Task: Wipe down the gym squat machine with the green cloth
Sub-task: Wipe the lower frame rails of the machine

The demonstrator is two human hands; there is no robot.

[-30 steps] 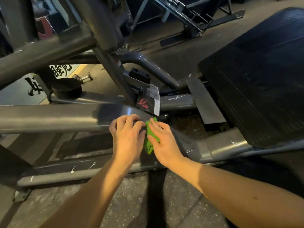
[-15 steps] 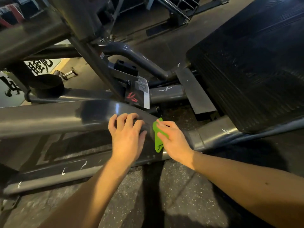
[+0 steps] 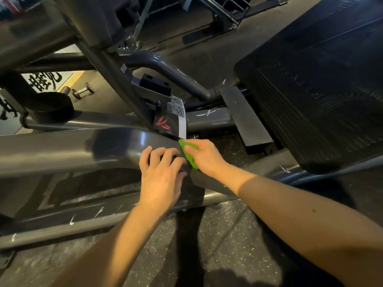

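Note:
The squat machine's thick grey frame beam (image 3: pixel 62 150) runs from the left edge to the centre of the view. My left hand (image 3: pixel 161 177) rests on the beam's right end with its fingers bent over the top. Just to its right, my right hand (image 3: pixel 204 155) presses the green cloth (image 3: pixel 189 155) against the beam where it slopes down. Only a narrow strip of the cloth shows under my fingers. The black ribbed footplate (image 3: pixel 315 79) fills the upper right.
A black label plate with red marks (image 3: pixel 165 122) stands right behind the cloth. A lower scratched rail (image 3: pixel 83 220) crosses beneath my left arm. A small dumbbell (image 3: pixel 79 92) and a black round pad (image 3: pixel 51 106) lie at the left. Speckled rubber floor (image 3: pixel 217 235) lies below.
My right hand with the cloth slid right and down the beam, then back up beside my left hand. My left hand stayed on the beam. The camera shifted slightly.

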